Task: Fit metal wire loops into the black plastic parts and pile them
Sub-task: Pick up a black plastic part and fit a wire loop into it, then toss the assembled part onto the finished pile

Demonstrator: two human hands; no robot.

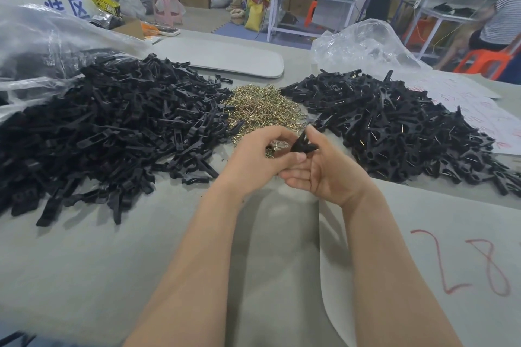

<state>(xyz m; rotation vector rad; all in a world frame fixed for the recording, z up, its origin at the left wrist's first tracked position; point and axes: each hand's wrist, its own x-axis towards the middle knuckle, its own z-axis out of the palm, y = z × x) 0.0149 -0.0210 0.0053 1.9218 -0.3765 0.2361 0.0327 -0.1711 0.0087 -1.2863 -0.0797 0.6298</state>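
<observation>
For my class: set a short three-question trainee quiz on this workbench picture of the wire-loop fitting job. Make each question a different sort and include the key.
1. True or false: the heap of brass-coloured metal wire loops lies between the left heap of black plastic parts and the right heap of black plastic parts.
2. What do the left hand and right hand hold together? A) a single black plastic part B) a screwdriver C) a tape roll
3. Fill in: the red handwritten digits lie beside the person's ____ forearm.
Key: 1 true; 2 A; 3 right.
</observation>
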